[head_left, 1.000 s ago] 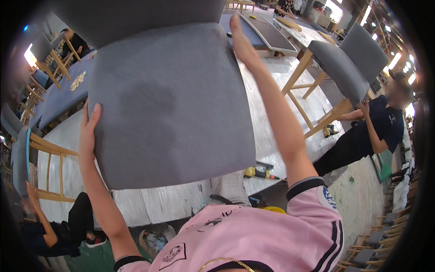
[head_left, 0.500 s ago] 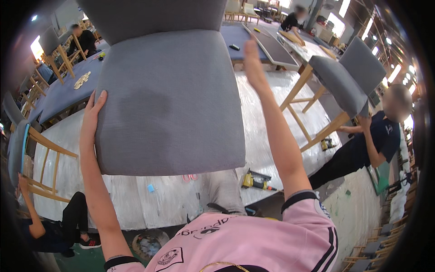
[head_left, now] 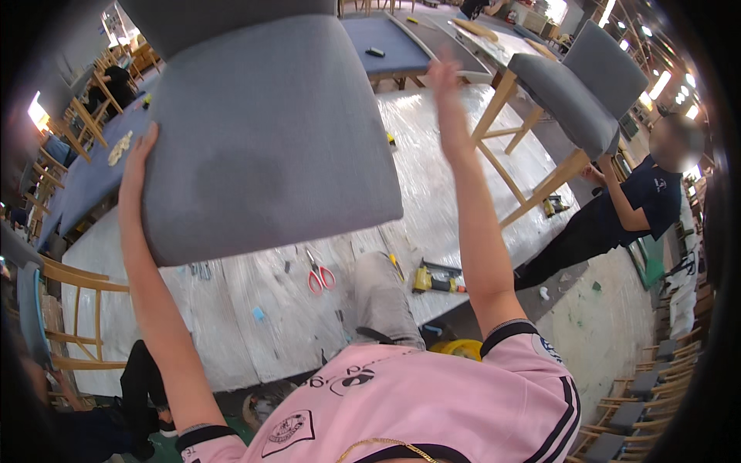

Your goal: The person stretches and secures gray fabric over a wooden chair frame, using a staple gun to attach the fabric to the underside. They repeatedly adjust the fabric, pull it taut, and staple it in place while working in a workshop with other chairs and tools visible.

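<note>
The plastic-covered worktable (head_left: 455,177) filled the centre of the view, running from 8 o'clock toward 1 o'clock. Above it, the grey upholstered chair seat (head_left: 266,135) occupied the upper left, from about 9 o'clock to 12 o'clock, held up off the table with its padded face toward the camera. A second grey chair (head_left: 575,96) with pale wooden legs stood tilted on the table at 2 o'clock, steadied by a person in a dark shirt (head_left: 617,216) at 3 o'clock. A wooden chair frame (head_left: 73,316) stood at 8 o'clock.

The left hand (head_left: 137,166) lay at 9 o'clock against the left edge of the grey upholstered chair seat, fingers narrow and pressed flat along that edge. The right hand (head_left: 448,96) was raised at 12 o'clock, just beside the right edge of the seat; it was blurred, so it could not be told whether the fingers were spread or whether they touched the seat.

On the table lay a yellow power tool (head_left: 438,279) at 5 o'clock and red-handled scissors (head_left: 318,274) just left of it.
</note>
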`<state>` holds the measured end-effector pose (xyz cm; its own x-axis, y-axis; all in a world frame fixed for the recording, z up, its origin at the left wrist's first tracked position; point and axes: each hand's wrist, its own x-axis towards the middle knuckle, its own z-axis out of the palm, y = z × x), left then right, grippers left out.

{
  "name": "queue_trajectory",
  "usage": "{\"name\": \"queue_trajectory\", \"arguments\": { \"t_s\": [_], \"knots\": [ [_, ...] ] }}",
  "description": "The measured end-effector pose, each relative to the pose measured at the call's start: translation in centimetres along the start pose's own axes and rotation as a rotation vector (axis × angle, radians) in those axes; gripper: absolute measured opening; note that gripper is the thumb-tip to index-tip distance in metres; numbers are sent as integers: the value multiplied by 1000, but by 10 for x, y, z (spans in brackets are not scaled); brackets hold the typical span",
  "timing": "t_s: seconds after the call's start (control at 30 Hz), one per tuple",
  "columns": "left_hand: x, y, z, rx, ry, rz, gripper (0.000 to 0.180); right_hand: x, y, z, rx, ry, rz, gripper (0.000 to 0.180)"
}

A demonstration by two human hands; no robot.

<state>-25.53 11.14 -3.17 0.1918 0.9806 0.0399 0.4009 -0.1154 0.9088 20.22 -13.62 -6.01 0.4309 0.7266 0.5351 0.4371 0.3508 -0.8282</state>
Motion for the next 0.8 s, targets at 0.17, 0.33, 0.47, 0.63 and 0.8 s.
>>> {"name": "queue_trajectory", "arguments": {
  "t_s": [0.17, 0.33, 0.47, 0.63, 0.8],
  "knots": [
    [-2, 17, 11, -33, -29, 1, 108, -37, -50, 22, 19, 76, -129, 88],
    [-1, 16, 6, 30, 105, 76, 99, -62, 22, 43, -116, -54, 201, 83],
    [-15, 15, 9, -122, -29, 39, 104, -60, -16, 1, -25, 83, 66, 85],
    [4, -15, -7, -118, 7, 27, 109, -54, -49, 31, 156, -16, 49, 77],
    [-34, 7, 5, -90, 75, 120, 104, -85, -64, 57, -308, -218, -150, 68]
  ]
}}
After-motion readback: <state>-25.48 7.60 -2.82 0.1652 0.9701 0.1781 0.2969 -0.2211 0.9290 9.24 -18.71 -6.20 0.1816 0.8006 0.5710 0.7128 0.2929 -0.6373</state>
